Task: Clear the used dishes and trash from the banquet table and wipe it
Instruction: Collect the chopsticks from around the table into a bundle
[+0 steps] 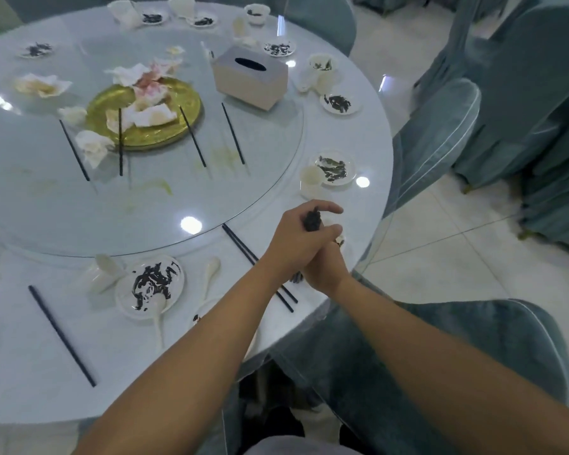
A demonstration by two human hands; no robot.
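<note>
Over the near-right edge of the banquet table (358, 133), the left hand (293, 244) and right hand (326, 270) close together round a bundle of black chopsticks (312, 220) — ends poke out above and below the fists. If the sticks are unevenly gathered, I judge one could slip to the floor. Just beneath the hands a loose pair of chopsticks (243, 247) lies waiting; left of them sits a smeared plate (174, 277), and beyond them crumpled napkins (145, 73).

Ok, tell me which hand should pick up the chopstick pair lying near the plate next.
Left, probably. The chopstick pair lies under the left hand; the right hand sits beyond, toward the table edge, and grips the gathered chopsticks, so it could hold them alone.
</note>
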